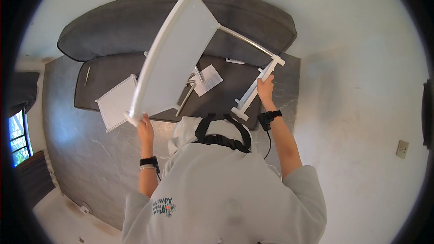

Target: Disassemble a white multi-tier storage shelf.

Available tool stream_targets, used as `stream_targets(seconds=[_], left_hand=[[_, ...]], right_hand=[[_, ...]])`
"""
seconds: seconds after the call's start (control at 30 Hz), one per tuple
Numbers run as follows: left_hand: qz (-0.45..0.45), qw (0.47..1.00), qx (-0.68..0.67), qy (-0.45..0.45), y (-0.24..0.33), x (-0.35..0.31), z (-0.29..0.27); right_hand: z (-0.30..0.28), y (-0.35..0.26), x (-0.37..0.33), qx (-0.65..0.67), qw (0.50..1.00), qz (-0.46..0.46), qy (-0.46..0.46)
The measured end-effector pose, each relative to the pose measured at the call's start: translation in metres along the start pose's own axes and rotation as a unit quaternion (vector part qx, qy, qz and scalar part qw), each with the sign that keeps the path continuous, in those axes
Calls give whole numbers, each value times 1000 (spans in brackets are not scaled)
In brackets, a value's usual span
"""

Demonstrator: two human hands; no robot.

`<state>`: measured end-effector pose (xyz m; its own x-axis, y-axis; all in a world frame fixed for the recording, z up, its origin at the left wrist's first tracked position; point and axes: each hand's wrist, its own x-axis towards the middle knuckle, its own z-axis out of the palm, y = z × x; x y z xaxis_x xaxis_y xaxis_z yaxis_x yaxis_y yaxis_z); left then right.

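Note:
A partly assembled white rack is tilted up between my two hands. Its big flat shelf panel (178, 58) slants from upper middle to lower left, with a metal tube (246, 40) running from its far right corner to a white crossbar (247, 98). My left hand (145, 131) is closed on the panel's near left corner, at the rounded white end. On the right, my right hand (266, 91) wraps round the crossbar near its middle. Short metal tubes (198, 75) show beside the panel, partly hidden by it; whether they are joined to it I cannot tell.
A dark grey sofa (97, 74) stands ahead against the wall. A second white panel (116, 105) leans at its front left. On the seat lie a printed sheet (210, 81), a small white object (234, 61) and a thin stick-like tool (87, 76). The floor (86, 149) is grey tile.

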<state>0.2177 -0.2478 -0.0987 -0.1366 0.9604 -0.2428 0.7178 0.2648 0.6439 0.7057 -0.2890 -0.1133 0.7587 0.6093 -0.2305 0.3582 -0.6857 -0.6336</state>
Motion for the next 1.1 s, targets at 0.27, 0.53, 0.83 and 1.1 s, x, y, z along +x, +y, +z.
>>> stream_targets(seconds=[0.27,0.53,0.83,1.1], left_hand=[[10,868,195,-457,-201,-52,62],[-90,970,-34,-225,-159,-6,51],[187,975,-66,-98,92,93,85],[313,948,51,-21,178,107,142]], right_hand=[[3,2,-1,15,999,-12,-30],[5,-4,-8,-4,996,-53,-66],[-6,1,-12,-35,992,-75,-94],[8,-1,-34,-17,993,-116,-4]])
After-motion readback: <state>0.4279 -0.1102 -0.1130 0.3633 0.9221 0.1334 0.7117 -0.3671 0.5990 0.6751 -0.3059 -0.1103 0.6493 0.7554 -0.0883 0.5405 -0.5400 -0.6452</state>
